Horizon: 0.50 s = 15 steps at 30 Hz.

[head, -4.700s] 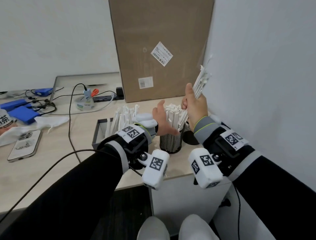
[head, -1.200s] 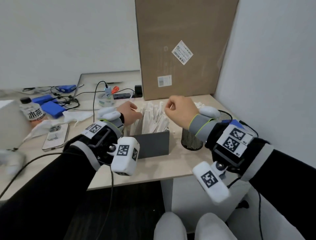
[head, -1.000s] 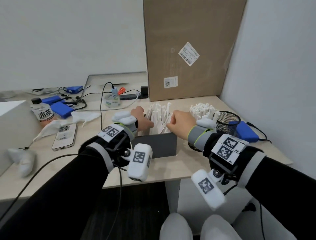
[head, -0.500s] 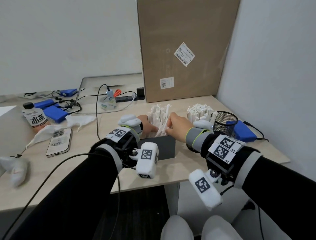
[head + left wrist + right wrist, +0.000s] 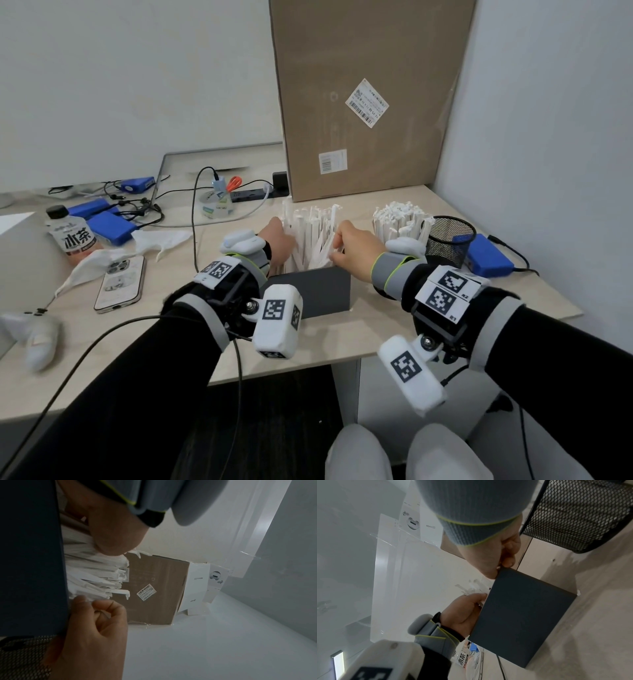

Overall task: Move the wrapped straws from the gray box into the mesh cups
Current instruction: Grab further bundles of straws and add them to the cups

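The gray box (image 5: pixel 310 291) stands near the table's front edge, with wrapped white straws (image 5: pixel 308 229) upright in it. My left hand (image 5: pixel 279 243) is at the box's left side; its thumb presses the straws (image 5: pixel 96 573) and its fingers are hidden among them. My right hand (image 5: pixel 349 245) reaches in from the right and pinches a leaning bunch with curled fingers (image 5: pixel 102 608). Right of the box stand a mesh cup packed with straws (image 5: pixel 399 222) and an empty black mesh cup (image 5: pixel 447 240). The right wrist view shows both hands at the box rim (image 5: pixel 498 574).
A tall cardboard box (image 5: pixel 363 102) leans on the wall behind. A blue case (image 5: pixel 489 255) with a cable lies right of the cups. To the left lie a phone (image 5: pixel 120 284), a drink bottle (image 5: pixel 73 236), crumpled tissues and cables. The wall closes the right side.
4.7 s ago my right hand held a bunch of straws above the mesh cups. Both hands have since come to the gray box and sunk among its straws, the right now gripping a bunch.
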{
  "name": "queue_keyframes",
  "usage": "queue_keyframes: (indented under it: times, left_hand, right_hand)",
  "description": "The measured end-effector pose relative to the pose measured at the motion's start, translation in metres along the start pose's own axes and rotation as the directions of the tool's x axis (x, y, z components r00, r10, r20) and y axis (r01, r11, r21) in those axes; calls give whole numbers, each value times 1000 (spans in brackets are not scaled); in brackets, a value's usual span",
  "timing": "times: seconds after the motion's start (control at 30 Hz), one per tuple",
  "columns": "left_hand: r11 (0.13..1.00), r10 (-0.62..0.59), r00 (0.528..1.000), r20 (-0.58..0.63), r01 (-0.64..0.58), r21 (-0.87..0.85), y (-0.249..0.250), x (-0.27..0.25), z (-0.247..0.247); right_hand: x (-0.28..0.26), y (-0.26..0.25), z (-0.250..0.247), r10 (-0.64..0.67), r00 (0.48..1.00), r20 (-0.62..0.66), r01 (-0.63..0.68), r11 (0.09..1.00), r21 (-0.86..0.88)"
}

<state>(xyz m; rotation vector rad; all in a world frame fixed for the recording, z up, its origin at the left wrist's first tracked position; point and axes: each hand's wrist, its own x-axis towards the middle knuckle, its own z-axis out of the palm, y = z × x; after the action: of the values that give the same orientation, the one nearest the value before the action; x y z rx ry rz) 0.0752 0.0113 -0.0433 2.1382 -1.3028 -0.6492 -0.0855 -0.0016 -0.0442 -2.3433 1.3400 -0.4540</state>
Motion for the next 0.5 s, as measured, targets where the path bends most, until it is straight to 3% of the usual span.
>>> queue_keyframes:
  times: [0.17,0.33,0.5]
  left_hand:
    - [937,83,996,25,-70,-341,-10,14,1]
    - [834,106,994,-13,-96,-543,-2,-10,-11]
    - [777,116,993,-8,-96,-622,4,-20,-17]
  right_hand:
    - [-2,-1,-4,-19,1000,-24,19,1000,19]
    - [0,-16,-7,-90,977,-193,113,987,113]
    - [12,-44,-4,-34,998,-60,46,975,215]
